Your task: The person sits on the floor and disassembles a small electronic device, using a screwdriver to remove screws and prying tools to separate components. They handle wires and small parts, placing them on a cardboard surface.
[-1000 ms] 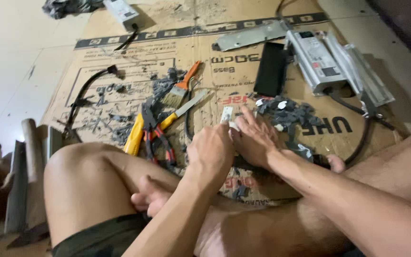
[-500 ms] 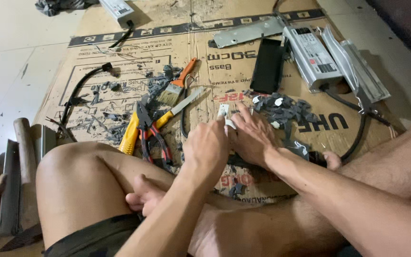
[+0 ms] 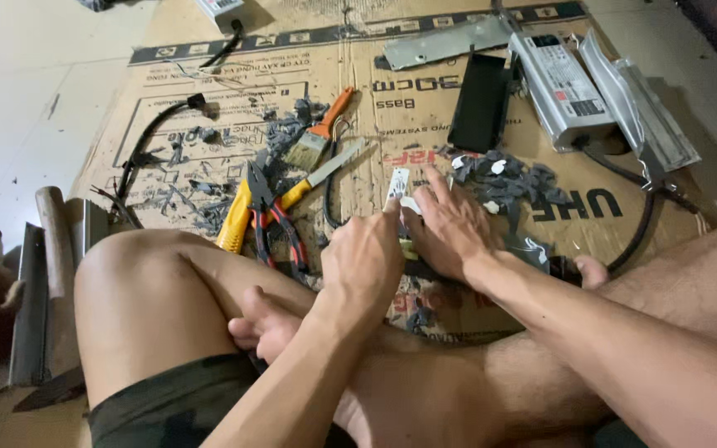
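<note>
on the flattened cardboard sheet, between the seated person's bent legs, both hands are meeting over a small white component. left hand is lying knuckles up, fingers curled, its fingertip touching the lower end of the white piece; whether it is pinching the piece cannot be told. right hand is resting flat beside it, fingers spread and loosely extended, pressing on a dark part beneath; no closed grasp is showing. compared with half a second before, the hands are staying in nearly the same pose while the view is shifting slightly, suggesting fine fitting work is continuing, not a reach for a tool. just beside the left hand, red-handled pliers, a yellow-handled blade and an orange-handled brush are lying unused. a heap of grey fragments is lying beyond the right hand.
</note>
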